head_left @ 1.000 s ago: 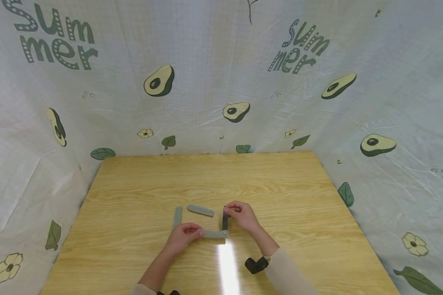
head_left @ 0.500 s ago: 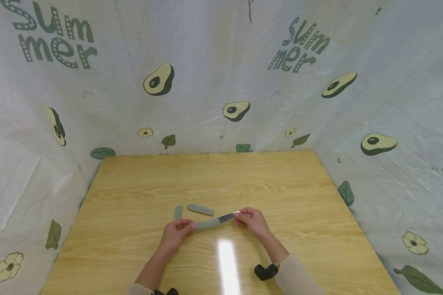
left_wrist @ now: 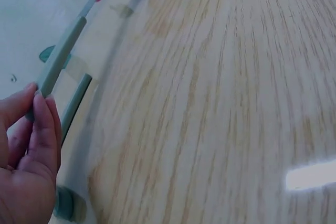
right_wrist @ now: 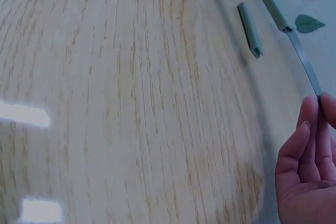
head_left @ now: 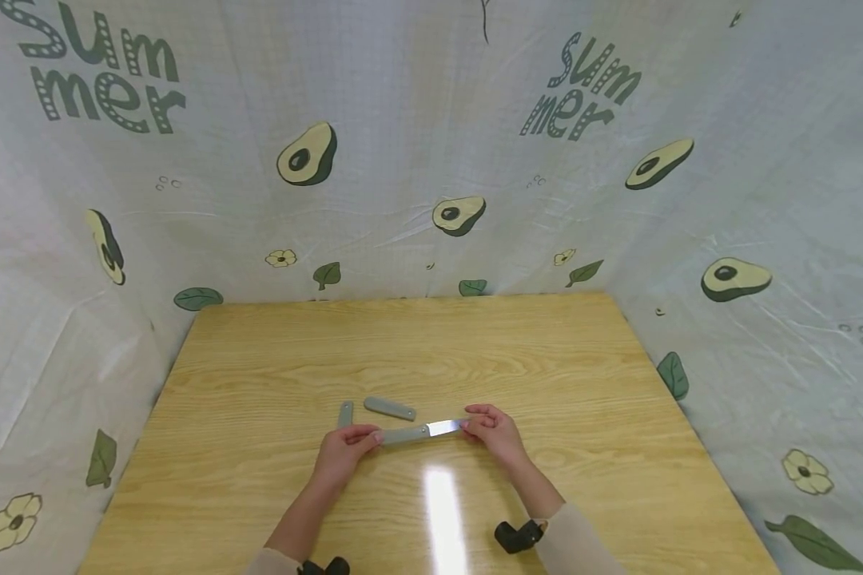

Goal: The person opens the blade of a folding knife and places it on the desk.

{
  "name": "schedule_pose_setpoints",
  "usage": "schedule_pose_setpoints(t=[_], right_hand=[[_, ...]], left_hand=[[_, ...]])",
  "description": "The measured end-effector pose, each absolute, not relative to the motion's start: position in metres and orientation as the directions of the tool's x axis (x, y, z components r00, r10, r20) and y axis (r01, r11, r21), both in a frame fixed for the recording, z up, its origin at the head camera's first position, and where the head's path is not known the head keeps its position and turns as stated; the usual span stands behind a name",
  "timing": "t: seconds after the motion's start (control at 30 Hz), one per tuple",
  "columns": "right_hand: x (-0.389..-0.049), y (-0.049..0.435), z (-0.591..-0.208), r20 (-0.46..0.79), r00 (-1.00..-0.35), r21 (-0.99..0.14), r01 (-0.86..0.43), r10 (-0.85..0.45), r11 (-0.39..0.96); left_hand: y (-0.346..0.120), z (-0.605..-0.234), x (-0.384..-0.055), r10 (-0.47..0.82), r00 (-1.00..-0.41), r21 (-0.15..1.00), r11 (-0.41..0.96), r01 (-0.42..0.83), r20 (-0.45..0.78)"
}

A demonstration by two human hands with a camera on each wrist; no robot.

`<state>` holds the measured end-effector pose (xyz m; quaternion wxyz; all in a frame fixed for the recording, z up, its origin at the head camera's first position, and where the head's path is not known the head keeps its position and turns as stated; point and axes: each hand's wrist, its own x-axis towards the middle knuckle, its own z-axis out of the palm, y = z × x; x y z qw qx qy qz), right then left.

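Note:
A folding knife with a grey-green handle [head_left: 404, 435] and a shiny blade [head_left: 444, 428] is stretched out nearly straight between the hands. My left hand [head_left: 342, 458] pinches the butt of the handle between thumb and fingertips. At the other end, my right hand [head_left: 498, 437] pinches the blade near its tip, which the fingers hide. In the left wrist view the handle [left_wrist: 59, 61] slants up from the left hand [left_wrist: 29, 161]. The right wrist view has the bare blade [right_wrist: 305, 64] running down into the right hand [right_wrist: 310, 171].
Two similar folded knives with no blade showing lie on the wooden table [head_left: 518, 351] beyond the hands: one knife [head_left: 390, 408] near the middle, another knife [head_left: 346, 414] just behind the left hand. A printed cloth [head_left: 388, 160] hangs around the table's back and sides.
The blade has swung out from about a right angle to nearly in line with the handle. My right hand moved right with the tip; my left hand shifted slightly left and away.

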<state>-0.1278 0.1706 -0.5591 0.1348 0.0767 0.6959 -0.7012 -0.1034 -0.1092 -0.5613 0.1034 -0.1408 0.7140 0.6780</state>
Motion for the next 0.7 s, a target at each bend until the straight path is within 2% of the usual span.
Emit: schedule_pose_setpoints(t=[0.27, 0.5, 0.7], right_hand=[[-0.125, 0.170, -0.559, -0.363, -0.931, -0.930, 0.364, -0.021, -0.047], [-0.125, 0.165, -0.559, -0.395, -0.914, -0.919, 0.391, 0.088, -0.057], [-0.129, 0.162, -0.563, -0.401, -0.908, -0.915, 0.403, 0.119, -0.010]], left_hand=[[-0.099, -0.554, -0.105, -0.201, -0.927, 0.918, 0.180, -0.353, -0.317], [-0.089, -0.556, -0.106, -0.274, -0.934, 0.874, 0.365, -0.322, -0.230], [-0.085, -0.560, -0.107, -0.316, -0.927, 0.855, 0.405, -0.326, -0.203]])
